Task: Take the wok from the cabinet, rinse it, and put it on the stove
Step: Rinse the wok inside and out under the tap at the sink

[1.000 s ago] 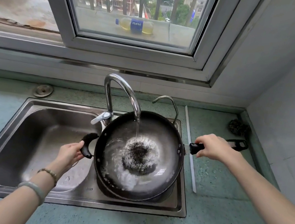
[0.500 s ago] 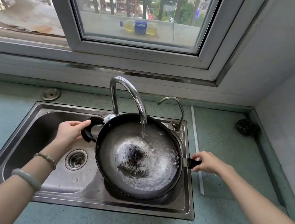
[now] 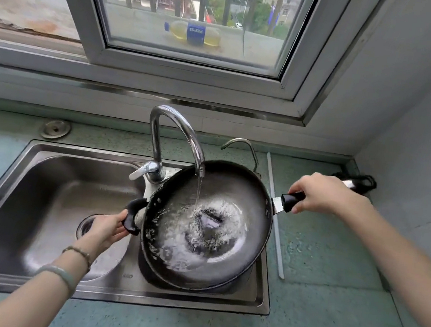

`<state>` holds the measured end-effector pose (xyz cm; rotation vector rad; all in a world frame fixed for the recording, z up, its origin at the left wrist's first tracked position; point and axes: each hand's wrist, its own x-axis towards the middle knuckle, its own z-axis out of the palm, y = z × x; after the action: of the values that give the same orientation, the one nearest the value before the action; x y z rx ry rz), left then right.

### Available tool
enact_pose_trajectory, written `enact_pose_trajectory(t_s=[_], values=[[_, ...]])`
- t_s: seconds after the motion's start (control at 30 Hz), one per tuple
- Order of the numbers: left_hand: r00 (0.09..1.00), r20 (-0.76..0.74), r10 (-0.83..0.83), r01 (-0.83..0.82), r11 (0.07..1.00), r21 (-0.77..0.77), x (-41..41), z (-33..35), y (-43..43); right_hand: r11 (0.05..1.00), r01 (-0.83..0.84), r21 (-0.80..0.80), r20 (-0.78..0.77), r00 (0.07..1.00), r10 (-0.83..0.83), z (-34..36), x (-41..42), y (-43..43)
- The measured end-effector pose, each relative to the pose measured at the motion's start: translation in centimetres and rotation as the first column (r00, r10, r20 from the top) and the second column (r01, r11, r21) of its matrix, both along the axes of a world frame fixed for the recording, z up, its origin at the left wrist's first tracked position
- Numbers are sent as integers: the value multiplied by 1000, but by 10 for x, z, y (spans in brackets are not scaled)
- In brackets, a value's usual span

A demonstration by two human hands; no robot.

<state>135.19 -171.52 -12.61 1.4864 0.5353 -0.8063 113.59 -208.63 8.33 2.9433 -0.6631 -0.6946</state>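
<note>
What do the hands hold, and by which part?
The wok: left hand grips its small loop handle, right hand grips its long handle.

Dark wet-glossy metal wok (image 3: 248, 194), shiny steel sink (image 3: 53, 168), prob. plastic handles, speckled matt counter (image 3: 328, 299).

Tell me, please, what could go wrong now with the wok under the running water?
The wok is tilted with water pooling, so it may slop over the low rim onto the counter. The left hand holds only the small side handle; wet, it could slip. The wok sits close under the tap and might knock it.
</note>
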Motion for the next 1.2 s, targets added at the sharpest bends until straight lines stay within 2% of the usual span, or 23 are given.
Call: enact_pose_trajectory(t_s=[0.23, 0.47, 0.77, 1.0, 1.2], values=[[999, -37, -18, 17, 999, -51, -10, -14, -33, 980, -103, -169, -26, 995, 100, 55, 2, 23], [996, -29, -81, 79, 996, -36, -31, -17, -79, 971, -83, -226, -134, 990, 53, 104, -9, 44], [976, -39, -216, 211, 972, -98, -43, -17, -142, 881, -144, -451, -226, 973, 44, 152, -19, 76], [940, -36, -339, 333, 935, -124, -45, -16, -167, 854, -128, -505, -227, 974, 12, 164, -31, 81], [946, -18, -323, 319, 942, -105, -42, -22, -169, 866, -133, -482, -237, 971, 18, 159, -34, 89]])
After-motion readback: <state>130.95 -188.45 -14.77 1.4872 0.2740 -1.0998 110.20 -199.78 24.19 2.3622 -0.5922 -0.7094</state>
